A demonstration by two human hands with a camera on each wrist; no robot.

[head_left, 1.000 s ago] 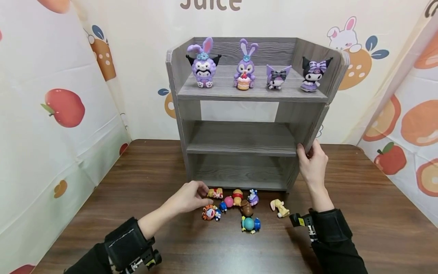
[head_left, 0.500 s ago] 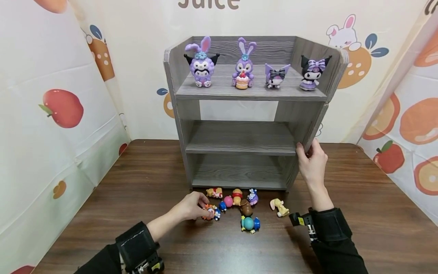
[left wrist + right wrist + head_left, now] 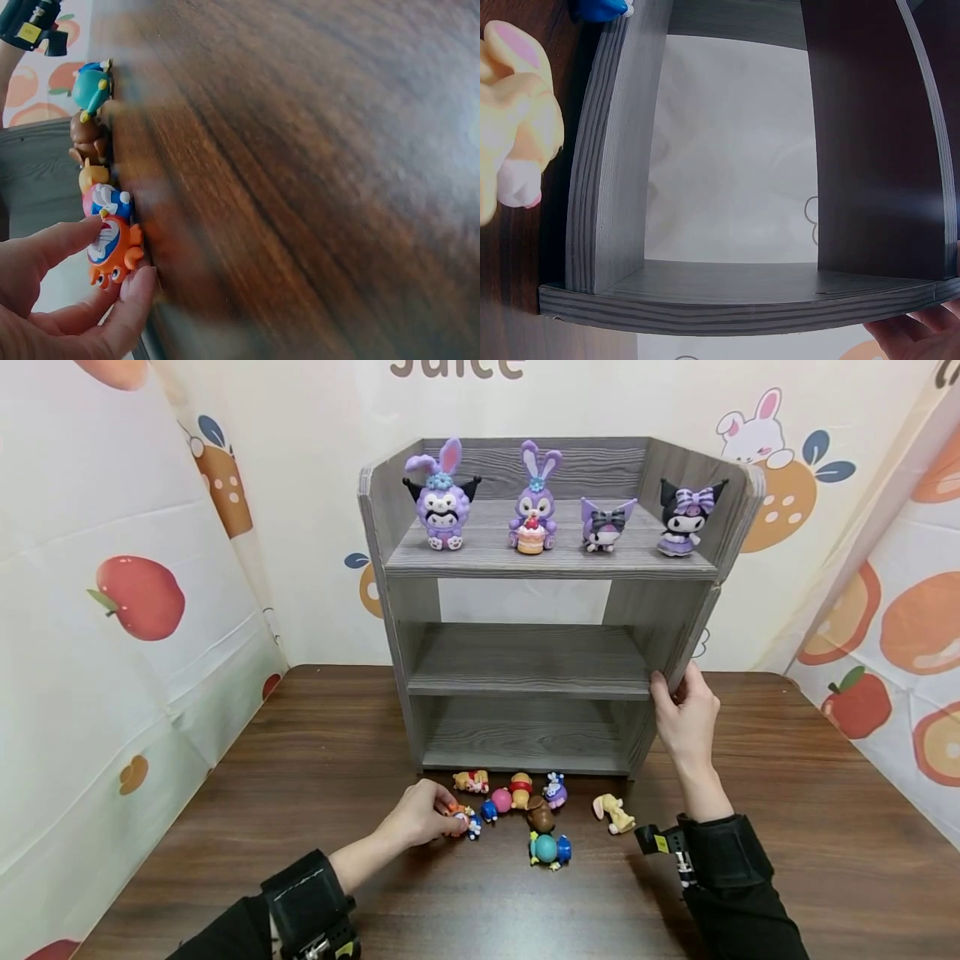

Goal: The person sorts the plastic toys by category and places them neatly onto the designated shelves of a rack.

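Observation:
In the left wrist view, my left hand (image 3: 422, 810) has its thumb and fingers on either side of an orange crab figurine (image 3: 112, 259) and pinches it near the table top. Against the crab sits a blue and white figurine (image 3: 112, 199). On the right, my right hand (image 3: 686, 714) grips the side panel of a grey wooden shelf (image 3: 528, 686); in the right wrist view only its fingertips show beneath the panel edge. Just behind the left fingers lies a red and yellow figurine (image 3: 471, 782).
Several more figurines cluster before the shelf, among them a brown one (image 3: 540, 817) and a teal one (image 3: 543, 850). A cream long-eared figurine (image 3: 615, 814) lies to their right. Purple figurines, including a rabbit with a cake (image 3: 534, 520), stand on the top tier.
My left hand has come nearer, from beside the red and yellow figurine to the orange crab, and its fingers have closed around it. The right hand stays on the shelf.

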